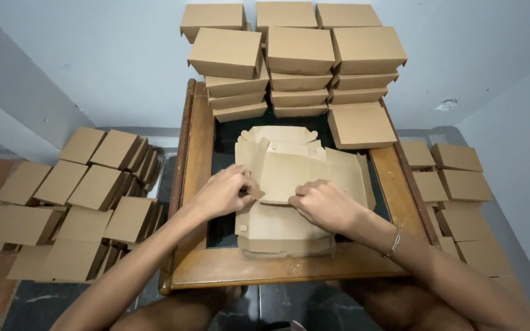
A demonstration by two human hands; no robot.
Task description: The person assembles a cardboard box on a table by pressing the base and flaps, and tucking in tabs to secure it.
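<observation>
Hands (225,191) (326,205) gripped your half-folded carton blank (295,171); finished boxes (299,49) stood far, flat blanks (280,230) remained underneath.

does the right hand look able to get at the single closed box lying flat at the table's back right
Probably yes: the right hand rests on the flat cardboard blank, and the single closed box lies just beyond it with nothing between.

fingers (307,191) partly hidden, top boxes (286,13) cropped
</observation>
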